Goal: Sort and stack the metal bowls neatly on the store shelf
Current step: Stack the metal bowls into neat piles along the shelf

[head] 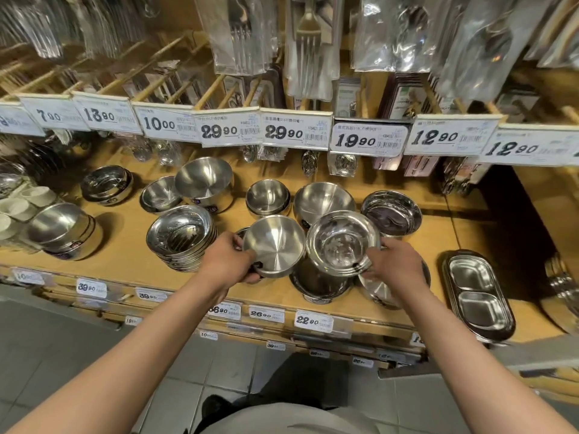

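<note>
Wooden shelf: left hand fingers clasp brushed bowl; right hand fingers clasp shiny bowl.

The brushed bowl is satin metal; the mirror bowl beside it is glossy, polished metal. The shelf looks like smooth, matt wood. Price tags are paper. Hanging packets are shiny clear plastic.
</note>
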The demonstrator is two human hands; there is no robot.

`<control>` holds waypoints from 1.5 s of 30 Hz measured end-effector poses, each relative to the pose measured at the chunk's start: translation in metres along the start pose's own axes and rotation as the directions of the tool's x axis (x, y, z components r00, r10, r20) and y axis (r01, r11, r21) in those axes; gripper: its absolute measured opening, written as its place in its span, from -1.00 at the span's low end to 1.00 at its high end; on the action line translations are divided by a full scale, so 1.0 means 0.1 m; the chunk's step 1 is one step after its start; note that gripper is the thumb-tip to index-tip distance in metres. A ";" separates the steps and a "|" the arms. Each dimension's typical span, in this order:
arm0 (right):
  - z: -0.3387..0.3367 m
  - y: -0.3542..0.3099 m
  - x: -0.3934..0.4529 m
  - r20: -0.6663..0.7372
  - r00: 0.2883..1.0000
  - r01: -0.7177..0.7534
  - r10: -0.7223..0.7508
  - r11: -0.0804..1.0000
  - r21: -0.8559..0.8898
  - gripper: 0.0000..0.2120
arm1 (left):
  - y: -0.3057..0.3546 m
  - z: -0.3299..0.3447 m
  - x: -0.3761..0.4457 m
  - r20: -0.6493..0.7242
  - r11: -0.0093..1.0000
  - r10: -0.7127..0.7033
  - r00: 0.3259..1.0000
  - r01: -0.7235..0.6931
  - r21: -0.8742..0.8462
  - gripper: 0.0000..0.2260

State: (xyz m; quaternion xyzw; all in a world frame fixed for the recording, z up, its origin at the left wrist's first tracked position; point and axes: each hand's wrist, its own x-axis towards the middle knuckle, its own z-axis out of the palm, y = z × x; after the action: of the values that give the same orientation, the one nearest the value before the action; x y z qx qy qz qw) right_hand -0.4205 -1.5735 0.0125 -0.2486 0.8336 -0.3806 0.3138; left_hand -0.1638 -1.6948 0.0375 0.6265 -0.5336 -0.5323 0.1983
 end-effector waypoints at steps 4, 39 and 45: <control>-0.24 0.07 -0.08 -0.028 0.999 -0.033 0.042 0.966 0.255 -0.79 | 0.05 0.10 -0.02 0.025 1.000 0.002 1.000 -0.001 -0.013 -0.84; 1.59 -1.04 -0.50 0.247 0.968 -0.065 -0.044 0.906 0.418 -0.83 | -0.52 -2.35 0.39 -0.217 0.925 -0.097 0.971 0.007 -0.380 -0.74; 2.21 -1.48 -0.64 0.148 0.987 0.001 -0.058 0.933 0.360 -0.80 | -0.83 -2.93 0.94 -0.201 0.935 -0.085 0.976 0.008 -0.356 -0.92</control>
State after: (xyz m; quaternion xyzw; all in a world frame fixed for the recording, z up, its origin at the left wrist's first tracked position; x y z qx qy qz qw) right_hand -0.1935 -1.7245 0.0373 -0.2290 0.7191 -0.5102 0.4125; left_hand 0.1192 -1.8415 0.0307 0.6468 -0.3900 -0.5536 0.3507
